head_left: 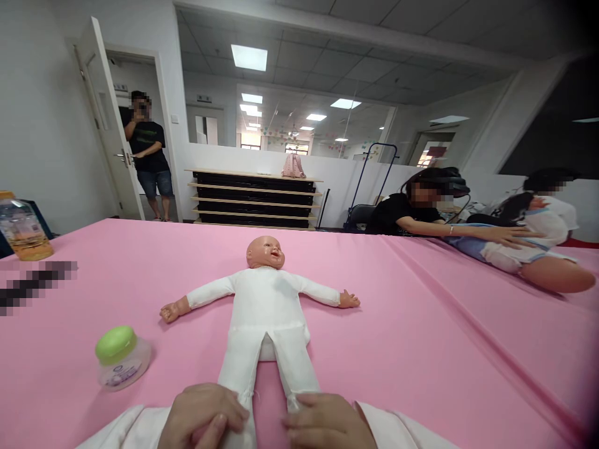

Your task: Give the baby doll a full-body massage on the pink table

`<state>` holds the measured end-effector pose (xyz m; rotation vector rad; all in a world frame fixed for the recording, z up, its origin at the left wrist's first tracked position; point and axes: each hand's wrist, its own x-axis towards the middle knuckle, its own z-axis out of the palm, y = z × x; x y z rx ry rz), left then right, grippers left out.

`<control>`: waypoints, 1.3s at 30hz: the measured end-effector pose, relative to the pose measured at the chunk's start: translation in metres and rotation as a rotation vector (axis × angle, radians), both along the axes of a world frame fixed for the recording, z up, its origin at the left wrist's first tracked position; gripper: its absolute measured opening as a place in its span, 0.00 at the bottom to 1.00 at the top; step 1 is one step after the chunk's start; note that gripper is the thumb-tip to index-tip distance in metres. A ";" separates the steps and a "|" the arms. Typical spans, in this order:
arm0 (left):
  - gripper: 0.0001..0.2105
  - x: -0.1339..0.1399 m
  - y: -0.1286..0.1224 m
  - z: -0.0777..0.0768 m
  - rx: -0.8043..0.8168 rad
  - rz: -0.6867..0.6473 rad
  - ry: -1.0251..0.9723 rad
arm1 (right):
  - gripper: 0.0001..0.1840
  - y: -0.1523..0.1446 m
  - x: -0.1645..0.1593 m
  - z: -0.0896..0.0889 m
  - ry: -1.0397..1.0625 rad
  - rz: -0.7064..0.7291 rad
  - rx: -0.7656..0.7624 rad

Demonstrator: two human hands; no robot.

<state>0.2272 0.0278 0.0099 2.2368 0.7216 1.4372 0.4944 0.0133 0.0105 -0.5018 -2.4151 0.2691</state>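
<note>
Flat on its back at the middle of the pink table (pixel 421 324), a baby doll (pixel 266 305) in a white cloth body, arms flung wide, head pointing away, legs running down toward the near edge. Down at the bottom, left hand (pixel 203 416) curled over the end of the doll's left-side leg, fingers bent around the foot, clamped on it. Right hand (pixel 327 424) laid over the end of the other leg, fingers closed down onto it, foot hidden under the palm. White sleeves (pixel 397 430) trailing off both wrists. Just to the left of the doll, a small clear jar with a green lid (pixel 121 357), well apart from the left hand. Far left edge, a bottle of amber liquid (pixel 22 229). Across on the right, two other people leaning over another doll (pixel 538 265), hands on it. Back by the open door, one more person standing (pixel 147 162)
</note>
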 end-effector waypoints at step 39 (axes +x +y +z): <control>0.18 0.010 0.028 0.001 -0.960 0.191 -0.471 | 0.20 0.022 -0.013 0.006 0.496 -0.571 -0.425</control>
